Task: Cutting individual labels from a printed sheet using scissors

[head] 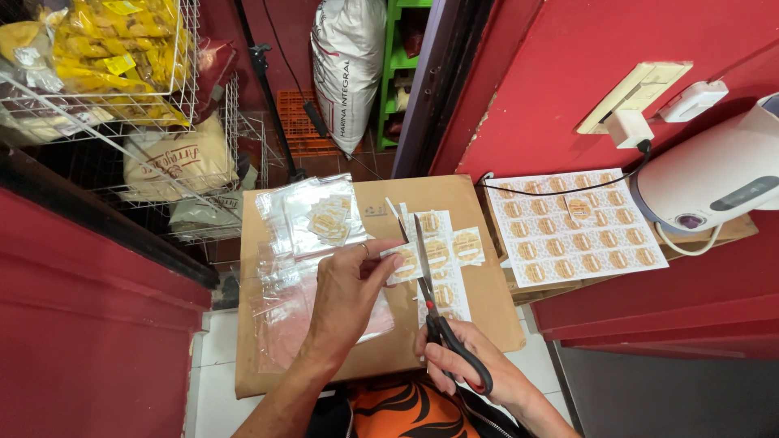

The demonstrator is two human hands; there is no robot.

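Observation:
My right hand [477, 367] grips black-handled scissors [434, 308], blades pointing away from me and slightly apart. My left hand [350, 290] pinches a strip of white sticker paper [438, 258] printed with round tan labels, held against the blades above a brown cardboard box [487, 308]. A cut square label [467, 245] lies just right of the strip.
Clear plastic bags [296, 243] with several cut labels lie on the box's left. A full label sheet [572, 229] rests on a red ledge beside a white appliance [714, 178]. Wire baskets with yellow packets [114, 57] stand at left, a white sack [347, 65] behind.

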